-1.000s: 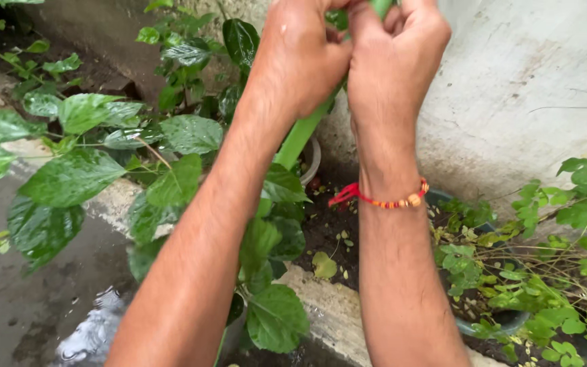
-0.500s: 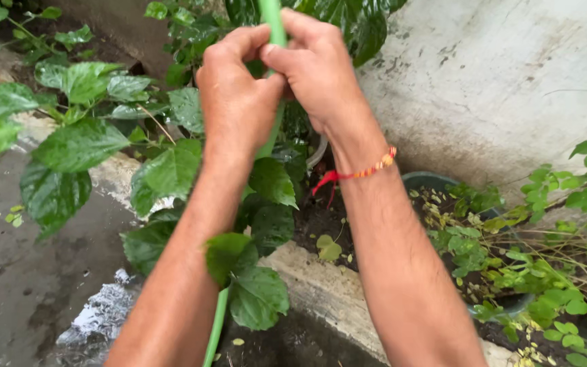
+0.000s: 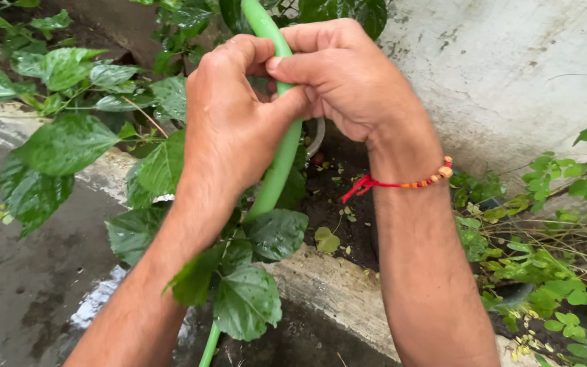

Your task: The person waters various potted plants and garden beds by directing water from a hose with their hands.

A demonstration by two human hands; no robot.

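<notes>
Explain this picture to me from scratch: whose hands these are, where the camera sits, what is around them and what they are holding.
There is no machine here. A person wears a camera on the head, so the view looks down along both bare forearms to the hands. The left hand and the right hand meet in the upper middle and both close around a long smooth green hose-like tube, which runs from the top edge down behind the left forearm to the bottom edge. The right wrist wears a red thread bracelet with orange beads. Around the hands are broad wet dark green leaves. Below lie dark soil, a pale concrete kerb and wet grey ground. On the right stands a rough whitish wall, with a small-leaved plant at its foot.
</notes>
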